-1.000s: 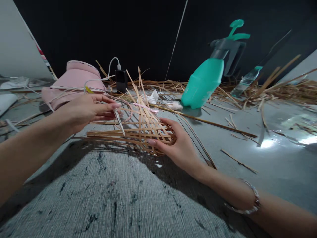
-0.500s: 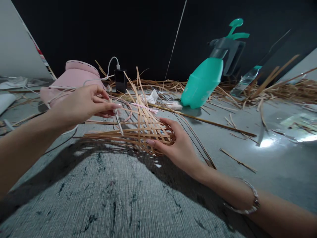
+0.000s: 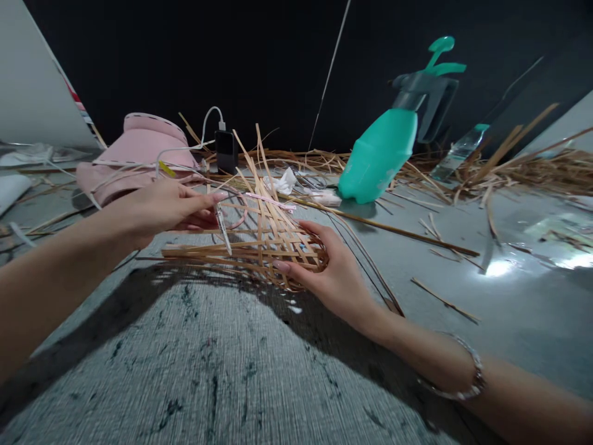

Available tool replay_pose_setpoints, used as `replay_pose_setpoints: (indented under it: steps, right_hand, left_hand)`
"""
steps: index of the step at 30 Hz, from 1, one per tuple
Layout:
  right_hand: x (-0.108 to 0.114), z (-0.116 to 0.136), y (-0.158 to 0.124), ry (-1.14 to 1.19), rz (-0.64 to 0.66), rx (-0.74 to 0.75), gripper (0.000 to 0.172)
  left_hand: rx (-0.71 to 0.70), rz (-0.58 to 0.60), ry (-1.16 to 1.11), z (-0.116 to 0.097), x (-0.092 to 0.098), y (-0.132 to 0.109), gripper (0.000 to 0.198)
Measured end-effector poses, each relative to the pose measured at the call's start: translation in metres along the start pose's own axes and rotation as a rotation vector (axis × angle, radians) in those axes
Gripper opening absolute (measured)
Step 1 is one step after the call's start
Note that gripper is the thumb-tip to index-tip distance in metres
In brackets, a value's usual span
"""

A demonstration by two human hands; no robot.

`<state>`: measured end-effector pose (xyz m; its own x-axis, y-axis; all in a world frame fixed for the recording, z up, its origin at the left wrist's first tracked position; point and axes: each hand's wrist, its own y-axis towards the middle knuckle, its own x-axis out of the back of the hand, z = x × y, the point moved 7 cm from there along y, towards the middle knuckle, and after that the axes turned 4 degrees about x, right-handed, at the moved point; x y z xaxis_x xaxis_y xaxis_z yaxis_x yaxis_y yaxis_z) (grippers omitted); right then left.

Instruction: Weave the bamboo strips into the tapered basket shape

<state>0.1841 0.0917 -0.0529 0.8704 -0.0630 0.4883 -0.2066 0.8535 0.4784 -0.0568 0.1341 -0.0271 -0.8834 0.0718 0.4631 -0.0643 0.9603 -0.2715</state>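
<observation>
Left hand (image 3: 167, 210) pinches 1 thin pale strip (image 3: 223, 227) over half-woven mat (image 3: 259, 250), scene centre. Right hand (image 3: 336, 275) fingers curled, gripping mat's right edge. Judged: interlacing step; next move needs mat held steady.

Nothing written can be read: no word, number or brand. The red marks along the edge of the white board (image 3: 37, 93) at the upper left of the frame are too blurred to tell as letters. The black charger (image 3: 227, 151) at upper centre and the green spray bottle (image 3: 380, 154) at the upper right show no legible label.
</observation>
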Motion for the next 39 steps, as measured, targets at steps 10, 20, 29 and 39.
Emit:
replay_pose_setpoints:
  steps: [10,20,29,39]
  right_hand:
    - [0.002,0.004,0.001,-0.067,-0.03,0.032,0.063]
    - [0.003,0.007,0.0,-0.094,-0.016,0.056,0.061]
    - [0.003,0.008,-0.001,-0.087,-0.019,0.063,0.061]
    - [0.003,0.009,0.0,-0.113,-0.028,0.076,0.059]
  left_hand:
    - [-0.004,0.054,-0.097,0.001,0.001,0.001,0.021]
    - [-0.116,0.142,0.005,-0.006,0.005,0.001,0.032]
    - [-0.126,0.081,-0.097,-0.009,0.003,-0.001,0.026]
    - [-0.143,-0.013,-0.081,-0.014,-0.003,-0.009,0.024]
